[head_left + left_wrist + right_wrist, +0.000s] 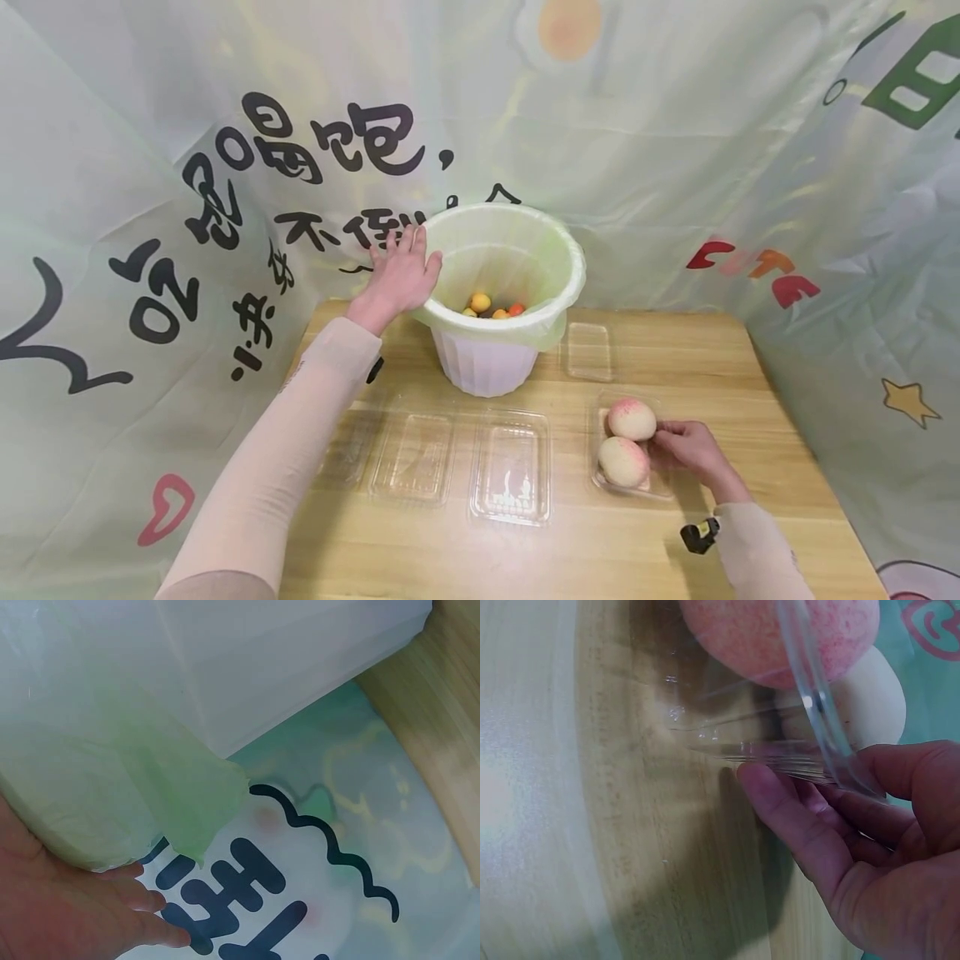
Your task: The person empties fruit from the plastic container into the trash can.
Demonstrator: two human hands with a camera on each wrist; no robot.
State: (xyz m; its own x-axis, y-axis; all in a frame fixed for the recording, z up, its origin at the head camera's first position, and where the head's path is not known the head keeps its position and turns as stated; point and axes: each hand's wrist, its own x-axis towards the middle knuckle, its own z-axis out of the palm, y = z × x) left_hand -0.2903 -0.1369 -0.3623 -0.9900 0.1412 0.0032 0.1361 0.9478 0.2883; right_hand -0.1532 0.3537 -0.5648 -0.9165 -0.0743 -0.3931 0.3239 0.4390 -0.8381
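Note:
My left hand lies against the left rim of a white bin, fingers straight and spread. In the left wrist view that hand touches the bin's pale green liner bag. With the thumb and fingers of my right hand I pinch the side edge of a clear plastic box. Inside the box sit two peaches, a pink-topped far one and a paler near one. Several small orange and red fruits, one an orange fruit, lie down inside the bin.
Several clear plastic boxes rest on the wooden table: a middle box, a left box and a box behind, right of the bin. A printed cloth encloses the table at the back and sides.

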